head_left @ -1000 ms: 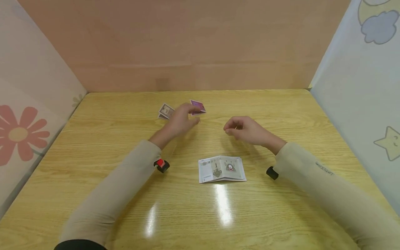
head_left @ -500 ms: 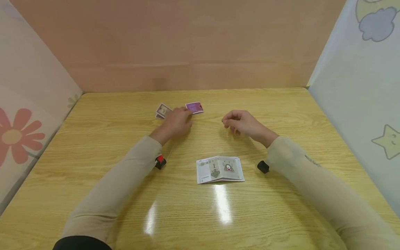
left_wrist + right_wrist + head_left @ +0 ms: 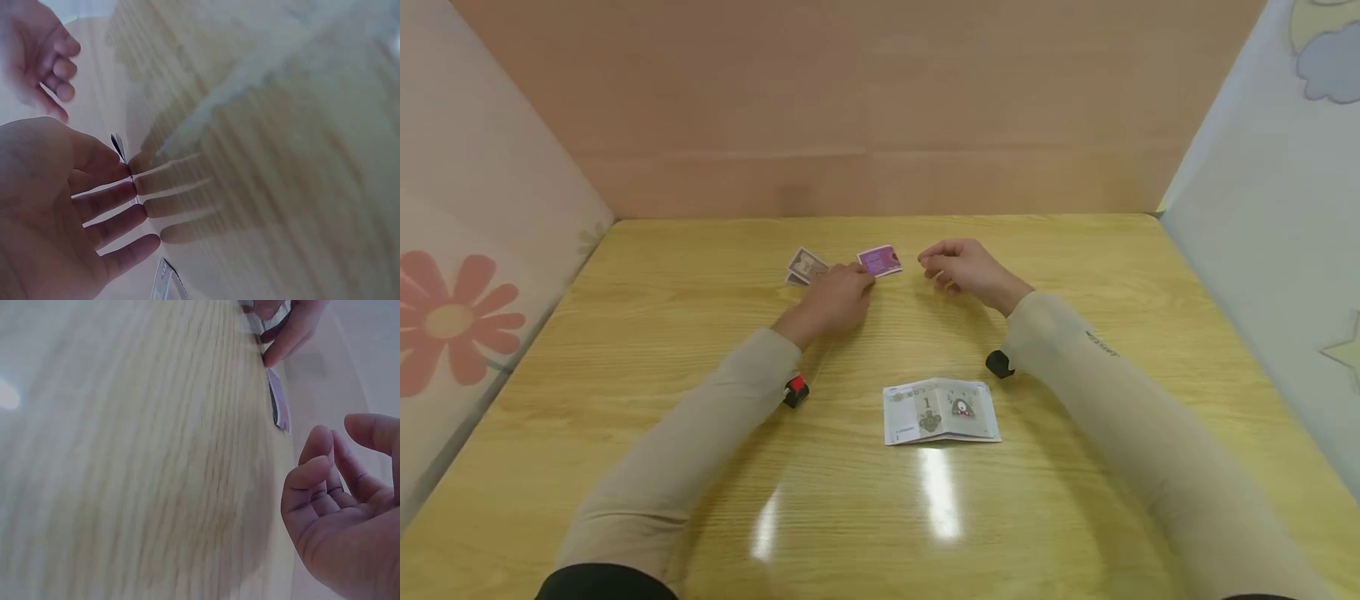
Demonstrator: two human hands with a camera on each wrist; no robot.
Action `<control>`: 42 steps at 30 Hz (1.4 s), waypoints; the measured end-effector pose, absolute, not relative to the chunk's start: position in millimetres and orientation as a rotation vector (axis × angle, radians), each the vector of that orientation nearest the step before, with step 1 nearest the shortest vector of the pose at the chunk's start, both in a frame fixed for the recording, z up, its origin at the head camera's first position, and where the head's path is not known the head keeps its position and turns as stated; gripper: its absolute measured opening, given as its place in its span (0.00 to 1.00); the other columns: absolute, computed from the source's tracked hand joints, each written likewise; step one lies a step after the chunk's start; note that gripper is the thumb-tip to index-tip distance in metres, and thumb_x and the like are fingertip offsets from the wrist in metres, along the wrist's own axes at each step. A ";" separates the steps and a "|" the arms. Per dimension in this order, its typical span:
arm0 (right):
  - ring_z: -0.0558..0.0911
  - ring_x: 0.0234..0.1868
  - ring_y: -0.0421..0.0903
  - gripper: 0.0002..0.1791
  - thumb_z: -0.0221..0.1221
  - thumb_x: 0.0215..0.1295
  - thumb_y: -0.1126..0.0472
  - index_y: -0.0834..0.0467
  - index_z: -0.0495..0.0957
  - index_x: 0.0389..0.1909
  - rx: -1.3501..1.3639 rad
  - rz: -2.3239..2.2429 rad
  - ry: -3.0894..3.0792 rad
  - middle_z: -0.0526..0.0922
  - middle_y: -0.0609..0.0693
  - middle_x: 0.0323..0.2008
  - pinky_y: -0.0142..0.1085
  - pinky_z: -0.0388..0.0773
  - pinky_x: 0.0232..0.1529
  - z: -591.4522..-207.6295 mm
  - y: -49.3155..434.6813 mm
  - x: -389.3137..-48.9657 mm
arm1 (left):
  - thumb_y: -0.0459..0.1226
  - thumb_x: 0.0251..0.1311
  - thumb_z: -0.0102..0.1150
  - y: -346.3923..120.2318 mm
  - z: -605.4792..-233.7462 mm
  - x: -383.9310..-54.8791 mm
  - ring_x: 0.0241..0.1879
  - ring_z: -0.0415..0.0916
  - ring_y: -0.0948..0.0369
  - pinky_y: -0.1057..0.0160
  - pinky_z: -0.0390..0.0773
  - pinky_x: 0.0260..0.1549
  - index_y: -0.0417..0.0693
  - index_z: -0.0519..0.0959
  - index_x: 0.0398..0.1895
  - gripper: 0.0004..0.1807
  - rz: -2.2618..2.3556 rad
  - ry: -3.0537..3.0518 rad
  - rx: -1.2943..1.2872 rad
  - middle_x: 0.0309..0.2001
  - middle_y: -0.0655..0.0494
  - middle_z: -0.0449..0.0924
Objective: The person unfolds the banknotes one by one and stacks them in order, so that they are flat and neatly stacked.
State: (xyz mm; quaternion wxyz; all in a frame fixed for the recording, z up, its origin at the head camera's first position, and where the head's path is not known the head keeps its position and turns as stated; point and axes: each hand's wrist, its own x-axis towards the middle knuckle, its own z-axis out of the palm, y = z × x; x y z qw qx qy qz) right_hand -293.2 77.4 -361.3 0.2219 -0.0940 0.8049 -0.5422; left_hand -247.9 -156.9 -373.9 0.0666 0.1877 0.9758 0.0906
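Note:
A small folded purple banknote [image 3: 882,260] lies toward the back of the table. My left hand [image 3: 835,298] touches its left end with the fingertips; in the left wrist view the left hand's fingers [image 3: 119,203] reach down to the tabletop, fairly straight. Just right of the note, my right hand [image 3: 972,271] hovers with loosely bent fingers and nothing in them. The right wrist view has the purple note's edge [image 3: 279,403] between the two hands, slightly raised. Behind my left hand sits a folded brown banknote [image 3: 807,265], partly hidden by it.
A larger grey-white banknote [image 3: 940,411] marked 1, creased in the middle, rests on the wooden table [image 3: 700,467] nearer me. An orange-brown back panel [image 3: 880,108] and printed side walls [image 3: 460,183] enclose the table.
The purple banknote has turned a little and lies flatter under my left fingertips. My left hand has lowered onto it. My right hand has moved forward and left, closer to the note.

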 end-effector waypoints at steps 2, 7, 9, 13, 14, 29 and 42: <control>0.80 0.39 0.48 0.19 0.53 0.77 0.58 0.64 0.76 0.61 -0.248 -1.484 2.251 0.79 0.59 0.50 0.37 0.75 0.39 -362.0 75.1 -300.1 | 0.35 0.73 0.46 -152.4 -374.5 -247.9 0.63 0.69 0.45 0.48 0.67 0.65 0.41 0.74 0.66 0.21 0.256 2.944 0.576 0.67 0.43 0.70; 0.78 0.36 0.46 0.18 0.52 0.76 0.61 0.65 0.77 0.60 -0.226 -1.462 2.303 0.79 0.58 0.47 0.34 0.74 0.35 -364.3 70.0 -317.4 | 0.35 0.72 0.47 -141.3 -375.2 -247.2 0.64 0.69 0.46 0.50 0.67 0.65 0.40 0.72 0.68 0.23 0.225 2.966 0.607 0.67 0.44 0.70; 0.77 0.35 0.45 0.18 0.52 0.76 0.61 0.65 0.78 0.59 -0.218 -1.430 2.337 0.80 0.58 0.45 0.33 0.73 0.32 -364.4 66.9 -323.3 | 0.35 0.72 0.47 -137.6 -375.6 -246.1 0.63 0.69 0.46 0.50 0.67 0.65 0.41 0.72 0.68 0.23 0.212 2.974 0.617 0.67 0.44 0.70; 0.78 0.33 0.43 0.18 0.52 0.76 0.60 0.64 0.78 0.59 -0.207 -1.329 2.420 0.82 0.57 0.44 0.30 0.72 0.30 -362.7 59.4 -331.7 | 0.35 0.73 0.44 -132.1 -374.2 -242.8 0.64 0.69 0.47 0.52 0.65 0.66 0.41 0.71 0.69 0.23 0.201 2.974 0.623 0.68 0.45 0.70; 0.77 0.31 0.42 0.18 0.52 0.76 0.60 0.64 0.78 0.59 -0.208 -1.307 2.434 0.82 0.57 0.44 0.30 0.71 0.28 -362.6 57.9 -333.6 | 0.35 0.73 0.44 -131.3 -373.8 -241.9 0.64 0.69 0.47 0.52 0.65 0.66 0.41 0.71 0.69 0.23 0.197 2.974 0.627 0.68 0.45 0.70; 0.72 0.24 0.38 0.16 0.56 0.73 0.60 0.64 0.80 0.55 -0.220 -1.198 2.539 0.79 0.52 0.37 0.28 0.68 0.26 -365.1 55.7 -334.7 | 0.34 0.74 0.43 -127.3 -368.8 -235.0 0.62 0.70 0.47 0.51 0.70 0.62 0.40 0.72 0.68 0.22 0.155 2.972 0.661 0.67 0.44 0.71; 0.79 0.34 0.43 0.11 0.59 0.73 0.61 0.65 0.82 0.47 -0.095 -1.410 2.447 0.82 0.52 0.40 0.32 0.73 0.33 -365.6 54.4 -329.5 | 0.35 0.76 0.42 -128.5 -368.9 -236.8 0.55 0.74 0.49 0.50 0.75 0.55 0.42 0.78 0.61 0.18 0.297 2.912 0.654 0.60 0.45 0.76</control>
